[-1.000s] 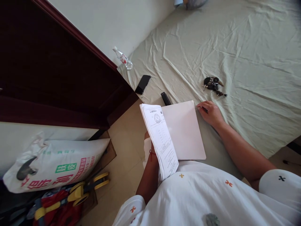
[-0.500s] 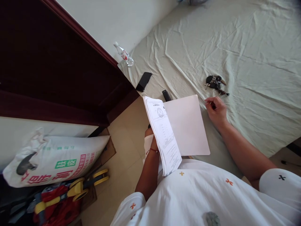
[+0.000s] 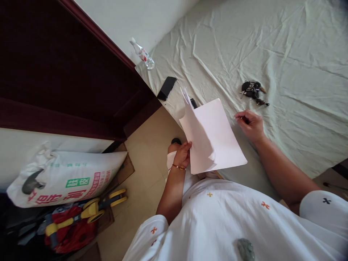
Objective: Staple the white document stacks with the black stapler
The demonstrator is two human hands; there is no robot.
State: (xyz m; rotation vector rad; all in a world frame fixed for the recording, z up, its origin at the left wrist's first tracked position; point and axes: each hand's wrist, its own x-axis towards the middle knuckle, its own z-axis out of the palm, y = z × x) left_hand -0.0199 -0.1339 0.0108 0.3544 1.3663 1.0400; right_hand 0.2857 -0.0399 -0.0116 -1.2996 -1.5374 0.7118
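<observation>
A booklet of papers (image 3: pixel 227 145) with rounded corners is spread in front of my shirt, its blank pale side facing up. Several of its sheets (image 3: pixel 186 99) stand up near the left edge and throw a shadow across the blank page. My left hand (image 3: pixel 183 154) is closed on the booklet's left edge, thumb on top. To the right of the booklet, apart from it, my right hand (image 3: pixel 250 125) hovers over the bed with fingers curled and thumb near the index finger. Nothing shows in its grip.
A bunch of keys (image 3: pixel 254 91) lies on the sheeted bed (image 3: pixel 299 127) beyond my right hand. Near the bed's left edge are a plastic bottle (image 3: pixel 143 55), a flat black object (image 3: pixel 166 88) and a partly hidden black item (image 3: pixel 193 103). A printed sack (image 3: pixel 81 177) sits lower left.
The printed sheets that lay over my left hand have swung up and rightward, so their print no longer shows. My left hand has come into view. The right hand has barely shifted.
</observation>
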